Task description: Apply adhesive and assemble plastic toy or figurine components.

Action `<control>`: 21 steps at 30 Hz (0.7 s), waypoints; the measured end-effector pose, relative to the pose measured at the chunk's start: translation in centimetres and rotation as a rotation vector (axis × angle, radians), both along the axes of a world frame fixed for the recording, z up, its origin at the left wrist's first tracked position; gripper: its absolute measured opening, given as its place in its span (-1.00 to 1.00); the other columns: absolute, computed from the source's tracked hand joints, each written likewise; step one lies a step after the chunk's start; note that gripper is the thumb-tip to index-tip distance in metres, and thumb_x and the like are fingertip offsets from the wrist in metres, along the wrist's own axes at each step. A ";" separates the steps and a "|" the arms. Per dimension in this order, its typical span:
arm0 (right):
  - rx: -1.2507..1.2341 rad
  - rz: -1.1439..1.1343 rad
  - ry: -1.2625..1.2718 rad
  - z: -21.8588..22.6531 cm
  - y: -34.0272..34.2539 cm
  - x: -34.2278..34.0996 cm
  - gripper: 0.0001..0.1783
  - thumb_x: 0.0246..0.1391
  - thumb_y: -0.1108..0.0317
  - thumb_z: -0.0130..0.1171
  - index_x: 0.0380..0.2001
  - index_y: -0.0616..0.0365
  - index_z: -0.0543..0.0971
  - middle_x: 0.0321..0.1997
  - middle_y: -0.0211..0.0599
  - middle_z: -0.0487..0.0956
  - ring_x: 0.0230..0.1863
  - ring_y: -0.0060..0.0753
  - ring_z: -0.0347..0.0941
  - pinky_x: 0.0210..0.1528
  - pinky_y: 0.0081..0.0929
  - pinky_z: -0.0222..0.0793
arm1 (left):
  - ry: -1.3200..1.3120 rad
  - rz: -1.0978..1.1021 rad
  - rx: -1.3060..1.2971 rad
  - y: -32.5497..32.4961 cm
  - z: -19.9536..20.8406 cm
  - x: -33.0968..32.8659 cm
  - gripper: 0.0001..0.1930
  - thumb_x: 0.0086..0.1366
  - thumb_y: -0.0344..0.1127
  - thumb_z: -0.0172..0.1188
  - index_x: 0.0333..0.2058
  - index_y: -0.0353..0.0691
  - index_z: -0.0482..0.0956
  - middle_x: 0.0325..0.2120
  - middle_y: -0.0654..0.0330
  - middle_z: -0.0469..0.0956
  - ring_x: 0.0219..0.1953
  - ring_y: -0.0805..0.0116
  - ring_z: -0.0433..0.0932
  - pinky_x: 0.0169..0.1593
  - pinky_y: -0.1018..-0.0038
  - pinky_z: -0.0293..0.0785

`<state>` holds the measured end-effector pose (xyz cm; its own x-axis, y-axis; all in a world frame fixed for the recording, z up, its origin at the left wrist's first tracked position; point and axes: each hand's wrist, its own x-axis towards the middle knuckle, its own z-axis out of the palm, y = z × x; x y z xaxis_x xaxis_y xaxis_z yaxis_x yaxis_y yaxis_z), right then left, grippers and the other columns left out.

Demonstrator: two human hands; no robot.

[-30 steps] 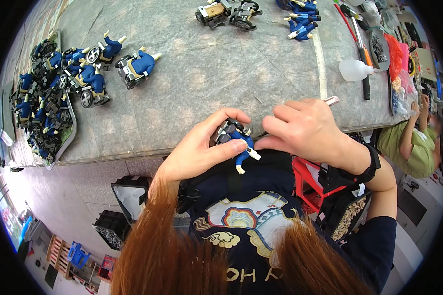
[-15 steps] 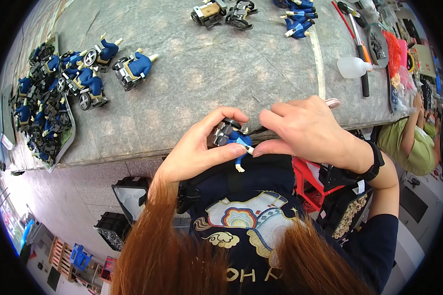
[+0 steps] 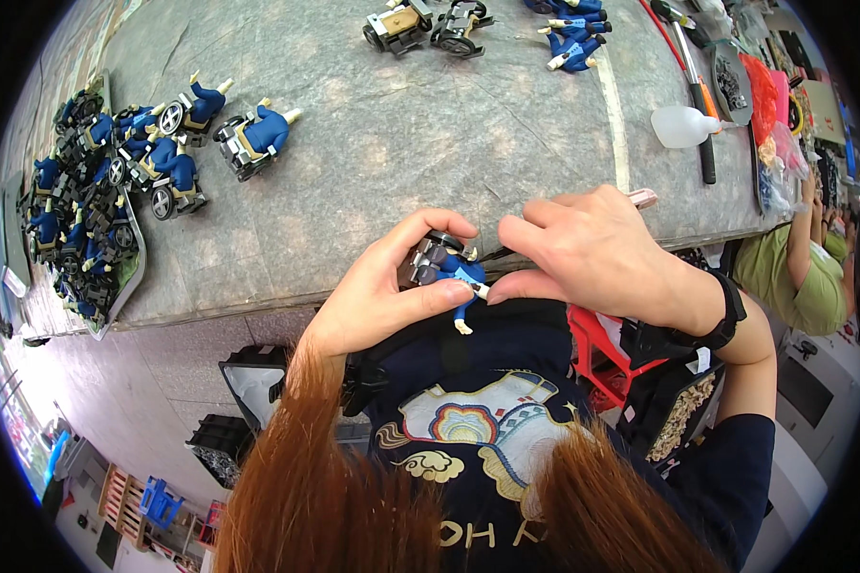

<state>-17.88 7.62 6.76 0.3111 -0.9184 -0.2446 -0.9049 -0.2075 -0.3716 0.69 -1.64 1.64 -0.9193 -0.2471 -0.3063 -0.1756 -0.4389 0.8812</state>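
Near the front edge of the table, my left hand [image 3: 377, 291] is closed round a toy figure in a small dark wheelchair [image 3: 440, 258]. The figure has a blue body [image 3: 463, 272] and pale ends, and the thumb presses on it. My right hand [image 3: 592, 253] is curled beside it, its thumb tip at the figure's pale end. A thin dark shaft [image 3: 500, 254] shows under the index finger, directed at the toy. A pale reddish rounded end [image 3: 644, 199] sticks out behind the same hand, in line with the shaft. The fingers hide the rest of this slim tool.
A heaped tray of similar wheelchair toys [image 3: 76, 215] lies at the left, with a single one [image 3: 253, 140] beside it. Two dark wheeled chairs [image 3: 398, 27] and several blue figures [image 3: 573, 48] lie at the back. A squeeze bottle [image 3: 683, 127] and tools [image 3: 707, 162] are at the right.
The view has shifted very slightly. Both hands keep their hold and their place by the toy; nothing has been let go or taken up.
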 end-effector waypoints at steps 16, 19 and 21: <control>-0.029 0.016 0.038 0.1 0.1 0.1 -0.61 -0.15 -0.04 0.04 -0.56 0.10 0.36 -0.68 -0.30 0.39 -0.61 -0.27 0.43 -0.64 -0.41 0.25 | -0.004 0.002 -0.008 0.2 -0.2 0.0 -0.58 0.00 -0.41 0.17 -0.14 -0.30 0.28 -0.26 0.27 0.32 -0.21 0.58 0.29 -0.10 0.62 0.22; -0.006 0.028 0.048 0.3 0.1 0.1 -0.60 -0.15 -0.04 0.04 -0.56 0.11 0.36 -0.68 -0.30 0.39 -0.61 -0.28 0.43 -0.64 -0.42 0.25 | 0.022 0.013 -0.063 0.3 -0.2 0.1 -0.58 -0.01 -0.40 0.17 -0.14 -0.30 0.28 -0.26 0.27 0.32 -0.22 0.58 0.30 -0.12 0.62 0.23; -0.011 0.020 0.046 0.1 0.1 0.1 -0.60 -0.15 -0.04 0.04 -0.56 0.11 0.36 -0.68 -0.30 0.39 -0.60 -0.28 0.43 -0.64 -0.42 0.25 | 0.001 0.016 -0.011 0.3 -0.1 0.1 -0.57 -0.01 -0.40 0.18 -0.14 -0.30 0.28 -0.27 0.27 0.32 -0.22 0.58 0.30 -0.12 0.61 0.24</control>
